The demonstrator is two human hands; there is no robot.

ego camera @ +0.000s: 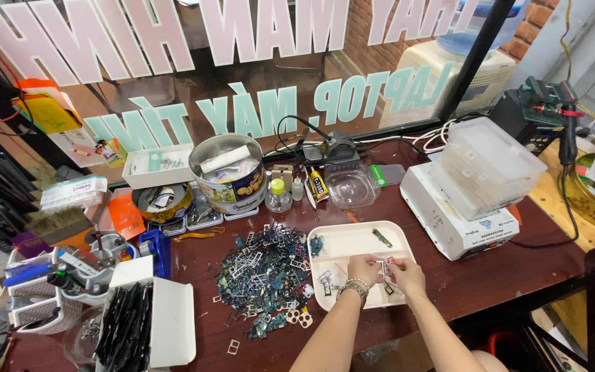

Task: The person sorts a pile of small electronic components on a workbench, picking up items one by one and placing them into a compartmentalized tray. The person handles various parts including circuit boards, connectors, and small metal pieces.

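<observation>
Head view looks down on a dark red-brown tabletop (490, 275) crowded with repair clutter, where both hands meet over a shallow white tray (342, 242) near the front edge. Left hand (361, 269), with a beaded bracelet at the wrist, has its fingers drawn narrow around a small pale part (384, 267); right hand (406, 275) pinches the same piece from the other side — the two sets of fingertips almost touching, apparently so the tiny thing can be turned or pulled apart above the tray, where anything dropped would be caught. What exactly the part is cannot be told at this size. A dark green strip (382, 238) lies alone in the tray's far section, and a few small bits sit at its left edge, seemingly kept apart from the heap of small metal frames (263, 272) spread loose just left of the tray. Toward the back edge stand a round tin (232, 176) stuffed with odds and a small clear bottle (278, 196) — within reach but out of the way. A white machine (449, 217) sits toward the right edge under stacked clear boxes (494, 165).
</observation>
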